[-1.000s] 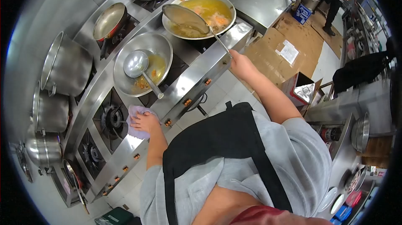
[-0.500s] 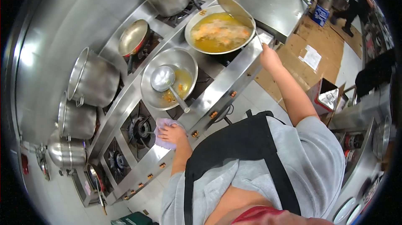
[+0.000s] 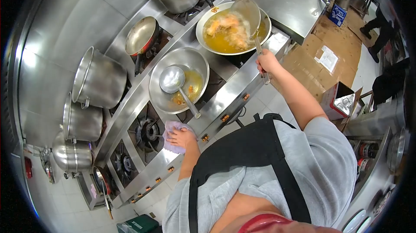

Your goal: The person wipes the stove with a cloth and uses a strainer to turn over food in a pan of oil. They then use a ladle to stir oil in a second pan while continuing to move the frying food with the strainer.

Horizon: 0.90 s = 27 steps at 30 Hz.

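My right hand point(image 3: 267, 63) is closed around the long metal handle of a mesh strainer point(image 3: 251, 12). The strainer is tilted at the right side of a wide pan point(image 3: 200, 29) of yellow oil, where pale orange battered food point(image 3: 232, 28) floats in foam. My left hand point(image 3: 182, 137) rests on a light purple cloth point(image 3: 172, 147) at the stove's front edge, fingers bent over it. Between my hands, a metal bowl-shaped pan point(image 3: 157, 96) holds a ladle point(image 3: 172, 79) and a little oil with crumbs.
A burner point(image 3: 149, 130) lies left of the cloth. Large steel pots point(image 3: 104, 79) line the back of the stove, near a red frying pan point(image 3: 141, 38). A steel counter point(image 3: 277, 3) adjoins on the right. Cardboard point(image 3: 333, 51) covers the floor, and another person's legs point(image 3: 381, 33) show beyond.
The strainer has swung down into the right part of the pan, and its handle now points more toward me. The food is bunched more tightly. My left hand stays on the cloth.
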### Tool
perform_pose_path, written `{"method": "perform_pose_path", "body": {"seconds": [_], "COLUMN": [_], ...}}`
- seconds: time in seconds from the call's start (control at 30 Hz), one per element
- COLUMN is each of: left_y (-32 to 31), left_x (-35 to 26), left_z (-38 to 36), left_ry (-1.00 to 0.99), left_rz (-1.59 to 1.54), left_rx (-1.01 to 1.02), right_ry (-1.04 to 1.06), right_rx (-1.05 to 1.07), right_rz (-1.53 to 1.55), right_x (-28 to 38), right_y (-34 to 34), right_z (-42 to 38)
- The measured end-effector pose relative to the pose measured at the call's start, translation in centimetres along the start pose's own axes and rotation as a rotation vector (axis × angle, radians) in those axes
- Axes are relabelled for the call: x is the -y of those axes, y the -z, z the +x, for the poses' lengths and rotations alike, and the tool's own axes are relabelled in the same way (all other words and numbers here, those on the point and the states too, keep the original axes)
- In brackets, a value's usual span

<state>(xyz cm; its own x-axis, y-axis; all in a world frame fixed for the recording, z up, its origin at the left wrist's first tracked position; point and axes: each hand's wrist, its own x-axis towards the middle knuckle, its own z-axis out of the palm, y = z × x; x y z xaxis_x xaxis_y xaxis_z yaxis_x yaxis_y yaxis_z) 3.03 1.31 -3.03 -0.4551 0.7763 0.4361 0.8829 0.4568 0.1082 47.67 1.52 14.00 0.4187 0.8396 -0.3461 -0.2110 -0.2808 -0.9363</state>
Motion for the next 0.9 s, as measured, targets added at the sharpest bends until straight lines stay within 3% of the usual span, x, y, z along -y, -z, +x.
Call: {"method": "perform_pose_path", "body": {"seconds": [0.37,0.77,0.9], "left_y": [0.6,1.3,1.1], "left_x": [-0.2,-0.5,-0.5], "left_z": [0.1,0.3,0.1], "left_ry": [0.033,0.044,0.044], "left_rz": [-0.012,-0.002,-0.021], "left_rx": [0.087,0.13,0.11], "right_ry": [0.028,0.225,0.477], "right_rx": [0.091,0.005,-0.104], "right_rz": [-0.011,-0.518,-0.774], "right_x": [1.0,2.2,0.9], "right_y": [-2.9,-0.6,0.6], "right_z": [0.5,-3.1,-4.0]}}
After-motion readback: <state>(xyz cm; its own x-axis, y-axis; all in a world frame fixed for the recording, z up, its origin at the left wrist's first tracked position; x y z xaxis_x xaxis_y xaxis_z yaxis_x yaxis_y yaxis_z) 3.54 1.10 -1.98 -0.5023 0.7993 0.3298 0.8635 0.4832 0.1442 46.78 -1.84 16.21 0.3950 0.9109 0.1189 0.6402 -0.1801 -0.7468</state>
